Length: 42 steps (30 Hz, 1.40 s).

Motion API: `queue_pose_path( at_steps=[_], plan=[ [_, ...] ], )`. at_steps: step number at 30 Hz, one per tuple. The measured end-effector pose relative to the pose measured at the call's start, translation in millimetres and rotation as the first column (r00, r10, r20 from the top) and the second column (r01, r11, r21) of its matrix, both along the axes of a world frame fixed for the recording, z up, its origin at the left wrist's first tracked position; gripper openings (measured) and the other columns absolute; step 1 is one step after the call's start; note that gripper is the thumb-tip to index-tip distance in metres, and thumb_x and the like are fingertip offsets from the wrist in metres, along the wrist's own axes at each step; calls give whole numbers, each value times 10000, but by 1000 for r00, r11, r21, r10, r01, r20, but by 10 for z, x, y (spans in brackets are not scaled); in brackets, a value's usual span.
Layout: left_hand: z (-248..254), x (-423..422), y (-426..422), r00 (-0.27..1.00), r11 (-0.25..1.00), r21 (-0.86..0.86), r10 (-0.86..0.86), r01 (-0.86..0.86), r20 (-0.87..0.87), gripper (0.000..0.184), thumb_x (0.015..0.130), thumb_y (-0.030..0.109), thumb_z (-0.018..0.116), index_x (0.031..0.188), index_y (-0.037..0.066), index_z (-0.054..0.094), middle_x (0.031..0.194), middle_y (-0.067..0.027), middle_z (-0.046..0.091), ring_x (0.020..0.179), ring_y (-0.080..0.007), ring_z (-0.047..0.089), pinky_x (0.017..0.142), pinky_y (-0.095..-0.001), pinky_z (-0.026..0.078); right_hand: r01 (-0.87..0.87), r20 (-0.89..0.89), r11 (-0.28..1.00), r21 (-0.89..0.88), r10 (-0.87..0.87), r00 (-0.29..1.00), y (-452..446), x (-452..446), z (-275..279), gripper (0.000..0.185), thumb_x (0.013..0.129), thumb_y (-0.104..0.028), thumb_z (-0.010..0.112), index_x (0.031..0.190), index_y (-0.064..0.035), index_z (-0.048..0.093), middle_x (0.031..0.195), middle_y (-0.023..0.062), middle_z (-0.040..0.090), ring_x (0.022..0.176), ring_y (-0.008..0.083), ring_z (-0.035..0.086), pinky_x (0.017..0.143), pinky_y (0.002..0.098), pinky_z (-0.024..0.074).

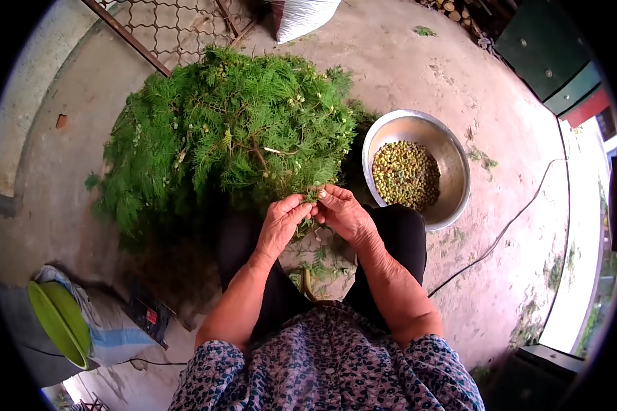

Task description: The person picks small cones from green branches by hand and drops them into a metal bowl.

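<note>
In the head view, my left hand [284,218] and my right hand [343,211] meet over my knees, fingertips pinched on a small green sprig [312,196]. Just beyond them rises a big heap of feathery green branches [233,116], dotted with pale little cones. To the right of my right hand stands a wide metal basin [454,171]. Its bottom holds many small green and brown cones [406,175]. Whether a cone sits between my fingertips is too small to tell.
A lime-green basin [58,322] leans by a sack [116,329] at lower left. A white sack [305,19] and a metal mesh panel [178,27] stand at the top. A cable [504,233] runs along the floor at right, near dark green cabinets [545,51].
</note>
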State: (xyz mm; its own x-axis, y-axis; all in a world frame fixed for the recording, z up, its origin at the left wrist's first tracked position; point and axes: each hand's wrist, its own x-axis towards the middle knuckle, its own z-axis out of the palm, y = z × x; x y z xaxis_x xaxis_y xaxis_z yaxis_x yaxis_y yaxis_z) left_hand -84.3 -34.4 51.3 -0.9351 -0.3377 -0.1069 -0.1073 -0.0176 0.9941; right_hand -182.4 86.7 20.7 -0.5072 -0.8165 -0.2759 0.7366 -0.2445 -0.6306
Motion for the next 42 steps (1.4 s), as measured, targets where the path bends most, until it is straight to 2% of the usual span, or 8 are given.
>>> queue_pose_path(
  at_steps=[4, 12, 18, 25, 32, 35, 38, 42],
  plan=[
    [-25, -34, -75, 998, 993, -119, 23, -16, 64, 189, 805, 189, 516, 801, 16, 591, 661, 8, 558, 595, -66, 467, 540, -220, 363, -6, -297, 994, 111, 39, 954, -52, 7, 61, 163, 865, -123, 529, 972, -24, 602, 729, 14, 616, 627, 62, 555, 539, 178, 428],
    [45, -119, 113, 981, 966, -173, 188, -193, -42, 148, 826, 140, 513, 772, 11, 562, 588, 33, 424, 541, -52, 357, 482, -223, 275, 194, -359, 974, 119, -140, 923, -141, 90, 18, 122, 854, -81, 534, 914, 9, 591, 613, -11, 535, 525, 52, 457, 470, 197, 378],
    [-161, -161, 24, 966, 965, 43, 259, -259, 19, 111, 812, 98, 532, 739, 19, 555, 573, 53, 382, 522, -44, 304, 473, -225, 239, 274, -575, 933, 232, -95, 813, -165, 86, 58, 114, 835, -51, 535, 930, -9, 580, 637, -12, 530, 548, 47, 463, 492, 211, 400],
    [-86, -157, 55, 961, 944, 180, 274, -277, 42, 98, 799, 77, 551, 733, 6, 563, 572, 58, 398, 515, -45, 312, 476, -214, 255, 177, -27, 982, 67, -176, 984, -81, 56, 31, 87, 833, -100, 540, 884, -33, 559, 636, 14, 546, 550, 93, 507, 493, 218, 410],
    [-140, -127, 54, 996, 969, -232, 86, -86, -10, 89, 786, 43, 575, 743, -35, 567, 535, 4, 476, 501, -60, 408, 468, -222, 324, 370, 72, 926, -80, -365, 928, 70, -34, 120, 94, 837, -129, 559, 876, -43, 554, 689, 14, 550, 548, 90, 507, 488, 210, 401],
    [-167, -110, 61, 998, 941, -339, 22, -2, 54, 104, 787, 59, 577, 736, -31, 563, 534, -10, 495, 506, -67, 426, 474, -222, 339, 319, -357, 945, 66, -276, 892, 133, -21, 190, 116, 859, -92, 526, 891, -7, 597, 683, -6, 504, 521, 58, 457, 471, 200, 380],
    [-232, -114, 82, 1000, 951, -309, 6, 2, 27, 120, 789, 68, 574, 725, -31, 555, 540, -11, 493, 516, -68, 420, 481, -230, 341, 503, -952, 863, 58, -105, 289, 86, 21, 38, 152, 765, -31, 578, 910, -28, 622, 719, 75, 533, 638, 189, 549, 567, 292, 446],
    [-239, -101, 59, 997, 942, -335, -1, 27, 79, 151, 801, 92, 567, 723, -35, 546, 549, -9, 487, 529, -69, 409, 486, -242, 337, 483, -949, 858, 176, 17, 315, 47, 64, -77, 181, 716, -38, 607, 896, -36, 628, 721, 110, 533, 717, 270, 553, 627, 340, 446]
  ],
)
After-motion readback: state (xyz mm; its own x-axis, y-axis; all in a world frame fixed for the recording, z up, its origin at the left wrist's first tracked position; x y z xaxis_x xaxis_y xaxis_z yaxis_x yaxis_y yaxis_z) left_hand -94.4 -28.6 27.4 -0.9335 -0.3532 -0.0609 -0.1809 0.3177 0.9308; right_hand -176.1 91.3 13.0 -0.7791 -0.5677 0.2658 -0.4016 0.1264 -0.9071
